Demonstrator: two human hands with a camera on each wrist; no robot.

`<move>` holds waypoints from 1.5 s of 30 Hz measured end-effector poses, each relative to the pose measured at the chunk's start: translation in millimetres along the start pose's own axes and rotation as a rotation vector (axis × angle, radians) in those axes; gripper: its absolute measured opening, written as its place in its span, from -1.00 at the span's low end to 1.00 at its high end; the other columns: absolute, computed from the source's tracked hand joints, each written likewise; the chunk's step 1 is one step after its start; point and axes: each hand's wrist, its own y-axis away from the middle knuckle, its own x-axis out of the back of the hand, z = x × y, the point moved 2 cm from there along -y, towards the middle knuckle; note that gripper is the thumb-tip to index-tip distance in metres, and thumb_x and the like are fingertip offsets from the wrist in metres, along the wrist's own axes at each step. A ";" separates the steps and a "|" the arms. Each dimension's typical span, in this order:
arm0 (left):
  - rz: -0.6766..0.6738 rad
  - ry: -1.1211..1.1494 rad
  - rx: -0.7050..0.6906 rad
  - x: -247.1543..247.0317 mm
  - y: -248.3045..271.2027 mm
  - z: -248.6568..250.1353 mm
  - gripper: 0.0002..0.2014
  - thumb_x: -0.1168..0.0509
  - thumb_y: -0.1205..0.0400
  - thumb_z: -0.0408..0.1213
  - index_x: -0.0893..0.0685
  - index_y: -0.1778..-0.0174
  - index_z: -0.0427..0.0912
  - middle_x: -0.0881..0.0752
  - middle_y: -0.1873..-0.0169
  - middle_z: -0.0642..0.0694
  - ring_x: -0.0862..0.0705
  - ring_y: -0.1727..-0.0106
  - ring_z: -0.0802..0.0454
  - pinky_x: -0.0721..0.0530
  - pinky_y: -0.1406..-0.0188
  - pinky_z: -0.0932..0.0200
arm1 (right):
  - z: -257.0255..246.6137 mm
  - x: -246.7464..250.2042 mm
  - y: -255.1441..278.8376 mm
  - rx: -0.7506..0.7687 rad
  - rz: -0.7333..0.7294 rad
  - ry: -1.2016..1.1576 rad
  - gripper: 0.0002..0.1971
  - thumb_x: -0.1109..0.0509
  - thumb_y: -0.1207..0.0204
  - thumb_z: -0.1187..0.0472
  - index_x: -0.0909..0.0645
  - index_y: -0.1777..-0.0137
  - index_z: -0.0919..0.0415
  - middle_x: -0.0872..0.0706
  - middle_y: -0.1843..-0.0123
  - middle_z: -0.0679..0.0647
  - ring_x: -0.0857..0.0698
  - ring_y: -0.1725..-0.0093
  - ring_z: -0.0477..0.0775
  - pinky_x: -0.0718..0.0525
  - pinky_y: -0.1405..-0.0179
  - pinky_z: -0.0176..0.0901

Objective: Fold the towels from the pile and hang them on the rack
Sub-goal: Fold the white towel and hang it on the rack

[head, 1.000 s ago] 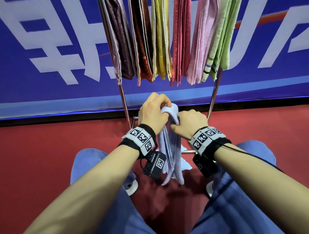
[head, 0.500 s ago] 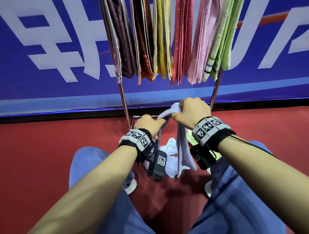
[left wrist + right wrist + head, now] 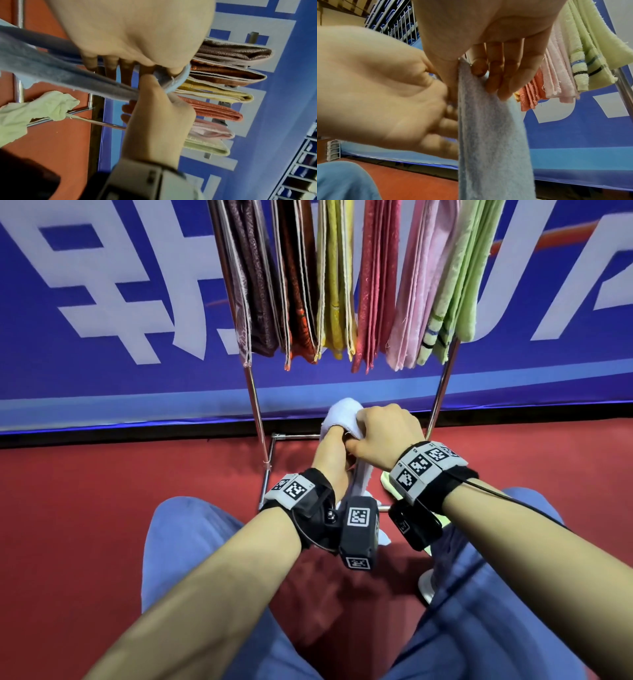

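Nearest the camera, the person's blue-trousered knees [image 3: 191, 542] are framing both forearms. Just beyond, the right hand [image 3: 383, 436] is pinching the top fold of the pale blue towel [image 3: 491, 135] between thumb and fingers, while the left hand [image 3: 330, 460] is lying with straight fingers against the hanging cloth — pressing rather than gripping it. The towel is dangling in front of the rack [image 3: 255, 405], below the folded towels [image 3: 370, 285] hanging on it. A green towel [image 3: 34, 111] is lying on the rack's lower bars — beyond stands the blue banner [image 3: 102, 302].

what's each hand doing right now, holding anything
Left hand: fingers straight, pressed flat against the light blue towel, open.
Right hand: closed, grip pinching the top fold of the same towel.
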 end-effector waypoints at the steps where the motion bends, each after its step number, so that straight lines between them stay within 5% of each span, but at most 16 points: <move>1: 0.001 0.039 -0.011 -3.1 3.5 -0.6 -0.74 -0.20 -0.72 -0.19 -0.73 -0.16 -0.22 -0.80 0.11 -0.21 -0.77 0.45 0.09 -0.66 0.54 0.29 | 0.3 -0.4 0.3 -0.008 0.020 -0.017 -0.74 -0.39 -0.37 -0.06 -0.46 0.21 0.11 -0.57 0.29 0.06 -0.59 0.21 0.27 -0.42 0.33 -0.10; 4: 0.001 -0.067 -0.061 -4.8 11.0 -1.8 -0.77 -0.22 -0.70 -0.22 -0.76 0.03 -0.23 -0.80 0.29 -0.16 -0.76 0.48 0.08 -0.74 0.51 0.22 | 3.0 -7.8 1.5 -0.034 0.044 -0.078 -0.71 -0.39 -0.40 0.00 -0.44 0.04 0.14 -0.61 0.22 0.08 -0.55 0.21 0.27 -0.47 0.30 -0.06; 6: -0.003 -0.296 -0.170 -0.8 7.0 3.4 -0.78 -0.20 -0.68 -0.29 -0.72 0.17 -0.23 -0.73 0.36 -0.07 -0.74 0.33 0.06 -0.77 0.22 0.13 | 6.5 -16.1 1.6 -0.013 0.026 -0.127 -0.76 -0.37 -0.40 0.10 -0.51 -0.02 0.14 -0.71 0.16 0.15 -0.63 0.14 0.33 -0.48 0.26 -0.05; 9: -0.001 -0.609 -0.375 10.4 -10.5 17.5 -0.70 -0.24 -0.48 -0.20 -0.74 0.16 -0.38 -0.74 0.28 -0.12 -0.72 0.20 -0.04 -0.64 0.24 0.15 | 10.4 -31.7 2.7 0.008 -0.105 -0.330 -0.92 -0.42 -0.41 0.27 -0.68 0.11 0.17 -0.79 0.15 0.18 -0.70 0.07 0.26 -0.55 0.16 -0.09; 11: 0.005 -0.814 -0.422 19.7 -22.4 22.4 -0.63 -0.24 -0.32 -0.05 -0.82 0.21 -0.23 -0.82 0.26 -0.06 -0.76 0.14 -0.09 -0.71 0.06 0.03 | 14.5 -43.6 3.8 -0.084 -0.185 -0.589 -0.88 -0.51 -0.39 0.32 -0.66 0.30 0.14 -0.74 0.31 0.09 -0.65 0.24 0.08 -0.55 0.19 -0.15; 13: -0.001 -0.929 -0.360 29.4 -34.6 26.6 -0.66 -0.28 -0.20 -0.01 -0.84 0.29 -0.09 -0.81 0.39 0.03 -0.76 0.24 -0.03 -0.71 0.14 0.03 | 18.2 -55.0 6.1 -0.177 -0.262 -0.850 -0.74 -0.55 -0.39 0.41 -0.59 0.42 0.16 -0.61 0.49 -0.02 -0.55 0.41 -0.03 -0.55 0.25 -0.12; 15: 0.068 -0.941 -0.242 35.5 -32.2 33.7 -0.76 -0.39 -0.11 -0.06 -0.80 0.41 -0.08 -0.72 0.54 0.00 -0.68 0.39 -0.07 -0.62 0.32 0.10 | 19.6 -64.6 10.1 -0.212 -0.374 -1.073 -0.77 -0.47 -0.46 0.52 -0.62 0.33 0.24 -0.65 0.49 -0.04 -0.61 0.43 -0.06 -0.64 0.21 -0.06; 19: 0.072 -1.062 -0.235 46.5 -48.7 29.6 -0.74 -0.44 -0.15 0.02 -0.82 0.40 -0.08 -0.80 0.42 -0.01 -0.74 0.31 0.02 -0.74 0.19 0.09 | 16.9 -79.7 16.2 -0.291 -0.549 -1.355 -0.96 -0.39 -0.57 0.43 -0.67 0.08 0.38 -0.70 0.07 0.32 -0.67 0.03 0.25 -0.64 -0.19 0.24; 22: 0.023 -0.985 -0.221 52.7 -59.9 14.4 -0.83 -0.50 -0.20 0.08 -0.85 0.35 0.17 -0.84 0.30 0.15 -0.81 0.09 0.07 -0.78 -0.11 0.04 | 16.2 -95.5 15.2 -0.424 -0.586 -1.514 -0.86 -0.33 -0.64 0.30 -0.63 -0.09 0.38 -0.67 0.00 0.34 -0.70 0.08 0.25 -0.74 0.01 0.07; 25: 0.000 -0.945 -0.214 58.3 -75.7 1.7 -0.70 -0.58 -0.28 0.17 -0.86 0.30 0.03 -0.85 0.31 0.07 -0.82 0.14 0.01 -0.80 -0.08 -0.01 | 17.0 -113.3 14.5 -0.568 -0.613 -1.652 -0.82 -0.27 -0.69 0.21 -0.62 0.01 0.32 -0.75 0.21 0.22 -0.77 0.33 0.12 -0.79 0.29 -0.08; 27: 0.003 -0.953 -0.214 58.7 -85.9 -3.4 -0.71 -0.58 -0.34 0.15 -0.84 0.35 -0.01 -0.81 0.38 0.09 -0.76 0.20 0.04 -0.77 0.00 0.09 | 19.5 -128.3 12.8 -0.637 -0.645 -1.707 -0.77 -0.25 -0.69 0.15 -0.62 0.02 0.31 -0.76 0.26 0.22 -0.77 0.32 0.15 -0.77 0.18 -0.01; 30: 0.149 -1.017 -0.365 58.6 -93.8 -5.3 -0.86 -0.56 -0.47 -0.05 -0.79 0.31 0.01 -0.77 0.36 0.13 -0.71 0.24 0.17 -0.63 0.12 0.26 | 24.7 -146.4 7.5 -0.732 -0.640 -1.816 -0.71 -0.21 -0.71 0.07 -0.60 0.03 0.30 -0.76 0.26 0.23 -0.77 0.30 0.17 -0.77 0.19 -0.02; 32: 0.250 -1.078 -0.572 60.3 -95.6 -4.5 -0.88 -0.54 -0.44 -0.09 -0.72 0.27 0.05 -0.74 0.30 0.08 -0.69 0.22 0.12 -0.65 0.10 0.16 | 29.2 -152.5 1.1 -0.790 -0.598 -1.880 -0.67 -0.16 -0.74 0.05 -0.57 0.12 0.26 -0.72 0.42 0.12 -0.73 0.43 0.06 -0.71 0.38 -0.15; 34: 0.210 -1.147 -0.715 61.6 -95.3 -5.8 -0.86 -0.51 -0.43 -0.15 -0.66 0.25 0.04 -0.66 0.26 0.04 -0.64 0.23 0.07 -0.64 0.11 0.07 | 34.0 -155.3 -7.7 -0.810 -0.534 -1.925 -0.67 -0.16 -0.74 0.05 -0.61 0.06 0.28 -0.76 0.37 0.11 -0.75 0.37 0.04 -0.73 0.34 -0.18; 39: -0.065 -1.445 -0.753 58.8 -86.8 -14.9 -0.85 -0.42 -0.47 -0.19 -0.59 0.14 0.08 -0.54 0.20 0.11 -0.61 0.24 0.01 -0.67 0.16 -0.01 | 34.9 -155.9 -16.4 -0.845 -0.454 -2.042 -0.65 -0.20 -0.71 0.13 -0.60 -0.21 0.44 -0.78 -0.04 0.29 -0.80 0.07 0.20 -0.75 -0.03 -0.03; 45: -0.081 -1.658 -0.707 59.4 -90.0 -18.5 -0.78 -0.37 -0.50 -0.19 -0.54 -0.03 0.01 -0.58 0.05 0.08 -0.68 0.15 -0.12 -0.69 0.11 -0.07 | 29.6 -159.3 -12.2 -0.752 -0.389 -1.984 -0.81 -0.10 -0.66 0.45 -0.54 0.06 0.43 -0.73 0.34 0.21 -0.76 0.34 0.15 -0.78 0.22 -0.07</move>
